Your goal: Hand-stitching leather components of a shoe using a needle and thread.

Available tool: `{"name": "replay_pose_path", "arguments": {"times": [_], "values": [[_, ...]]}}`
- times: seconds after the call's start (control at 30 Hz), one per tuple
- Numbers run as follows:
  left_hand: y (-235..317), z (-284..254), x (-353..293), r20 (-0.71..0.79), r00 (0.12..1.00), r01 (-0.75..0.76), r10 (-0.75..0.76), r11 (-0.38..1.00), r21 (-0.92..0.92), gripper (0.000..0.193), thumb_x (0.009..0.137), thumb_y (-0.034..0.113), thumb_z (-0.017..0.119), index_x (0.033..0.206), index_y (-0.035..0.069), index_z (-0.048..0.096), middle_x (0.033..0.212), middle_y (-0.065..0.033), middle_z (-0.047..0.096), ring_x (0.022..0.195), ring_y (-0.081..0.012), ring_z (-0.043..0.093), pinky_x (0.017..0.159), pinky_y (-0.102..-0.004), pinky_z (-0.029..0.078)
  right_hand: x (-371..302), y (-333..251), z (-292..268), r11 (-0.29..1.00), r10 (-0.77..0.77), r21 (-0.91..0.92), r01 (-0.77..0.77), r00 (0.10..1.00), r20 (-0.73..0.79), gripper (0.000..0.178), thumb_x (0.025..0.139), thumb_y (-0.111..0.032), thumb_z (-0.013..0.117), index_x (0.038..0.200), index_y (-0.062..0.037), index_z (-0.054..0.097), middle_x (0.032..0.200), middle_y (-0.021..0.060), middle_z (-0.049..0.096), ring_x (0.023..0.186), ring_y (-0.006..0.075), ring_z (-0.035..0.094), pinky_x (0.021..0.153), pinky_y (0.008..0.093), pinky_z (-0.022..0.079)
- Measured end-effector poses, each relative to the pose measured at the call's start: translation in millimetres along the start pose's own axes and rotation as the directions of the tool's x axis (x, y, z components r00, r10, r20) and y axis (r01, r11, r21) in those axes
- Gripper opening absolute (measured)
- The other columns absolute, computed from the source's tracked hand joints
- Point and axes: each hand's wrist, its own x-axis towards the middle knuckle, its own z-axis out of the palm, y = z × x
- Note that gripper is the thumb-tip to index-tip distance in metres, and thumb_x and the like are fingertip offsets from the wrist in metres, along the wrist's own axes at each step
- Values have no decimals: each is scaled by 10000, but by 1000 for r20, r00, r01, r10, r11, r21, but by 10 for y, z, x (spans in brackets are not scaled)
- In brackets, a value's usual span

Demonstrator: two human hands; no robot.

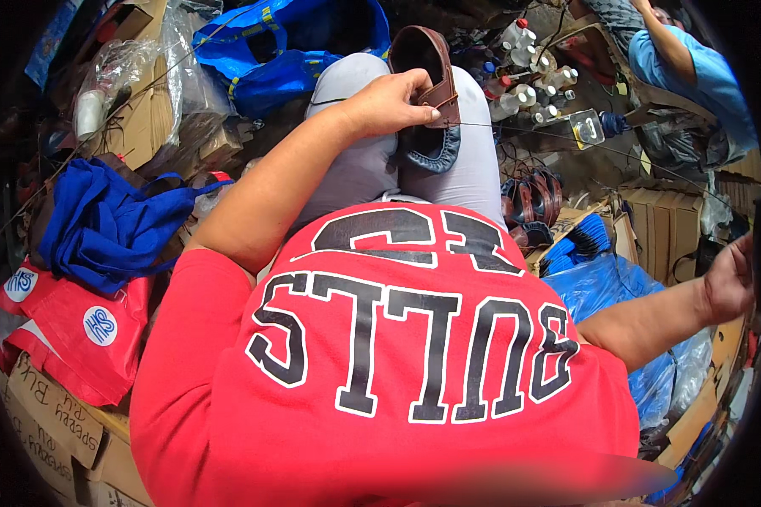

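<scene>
My left hand (391, 103) grips a brown leather shoe upper (448, 108) over my knees, thumb on its side and fingers curled behind it. A dark blue, gathered part forms the upper's near end. From the upper a thin dark thread (558, 135) stretches taut towards the far right. There my right hand (729, 277) is drawn far out beside my body, fingers curled closed. The picture's dark rim cuts off its fingertips, and the thread fades from sight close to them.
Brown shoes (533, 203) lie by my right leg. Several bottles (533, 84) stand ahead, near another person in blue (727, 76). A blue bag (287, 84), blue cloth (114, 224) and red bag (84, 338) crowd the left. Blue plastic (604, 291) and cardboard (664, 228) are at right.
</scene>
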Motion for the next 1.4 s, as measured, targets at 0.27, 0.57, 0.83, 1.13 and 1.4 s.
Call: {"name": "replay_pose_path", "arguments": {"times": [0.27,0.57,0.83,1.13,1.4], "values": [[24,-18,1,42,998,50,-50,999,-16,207,832,156,683,862,52,507,760,6,530,714,-82,483,638,-248,412,-1226,1831,1170,608,573,-774,-176,772,275,91,853,-56,635,939,-50,664,892,17,613,834,89,559,734,220,440],[-38,-14,-8,20,999,41,-40,999,-26,212,829,159,689,852,53,508,753,10,526,716,-79,479,644,-243,407,-1705,2599,1155,237,861,-955,-180,493,121,207,770,-231,692,829,-38,642,615,80,576,553,160,514,561,306,434],[1,-9,10,-1,1000,1,-1,1000,25,277,770,227,696,902,20,568,822,-119,632,788,-220,610,715,-331,467,-1268,2492,-322,627,659,66,-776,484,-575,171,934,-82,478,1070,-54,577,859,76,639,762,168,619,735,339,498],[55,-33,15,32,999,-14,12,998,57,218,816,182,673,905,31,543,813,-68,600,776,-158,562,702,-298,450,-884,1109,-2076,842,532,375,-388,480,-697,48,873,23,554,913,47,542,751,103,515,623,181,481,569,279,443],[-19,-65,-4,69,997,23,-24,999,25,199,848,166,669,869,45,512,767,-2,546,746,-86,492,680,-253,418,-996,1561,-572,549,378,-502,-668,734,-563,360,908,-98,542,1253,-27,472,902,93,582,629,126,525,597,262,462]]}}
